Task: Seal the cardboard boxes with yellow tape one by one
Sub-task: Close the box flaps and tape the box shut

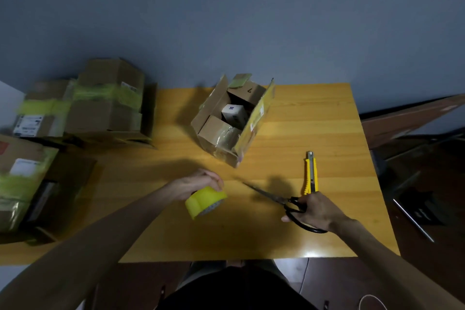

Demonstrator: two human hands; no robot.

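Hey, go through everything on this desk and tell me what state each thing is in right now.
Cardboard box: flaps open, white carton inside.
Yellow tape roll: tilted, gripped by left hand.
Scissors: blades together, handles held in right hand.
Utility knife: lying flat on table, unheld.
Boxes at left: closed, already taped.

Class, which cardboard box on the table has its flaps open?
The box mid-table, white carton showing inside; the left boxes are taped shut.
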